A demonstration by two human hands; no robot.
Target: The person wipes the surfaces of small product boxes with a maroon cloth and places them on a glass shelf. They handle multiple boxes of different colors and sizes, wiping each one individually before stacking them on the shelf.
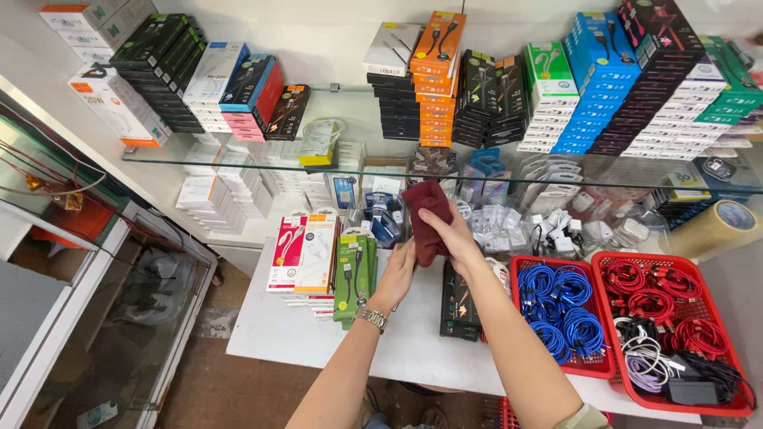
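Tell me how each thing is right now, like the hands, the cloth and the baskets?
Right hand: fingers gripping the dark red cloth, lifted.
Left hand: flat, touching the cloth's lower end.
Left red basket: full of blue cables.
Right red basket: full of red, white and black cables.

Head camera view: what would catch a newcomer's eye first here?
At the centre, the right hand grips a dark red cloth above the white table, with the left hand flat beside it. To the right, two red baskets hold coiled blue and red cables. Colourful stacked boxes line the glass shelf above.
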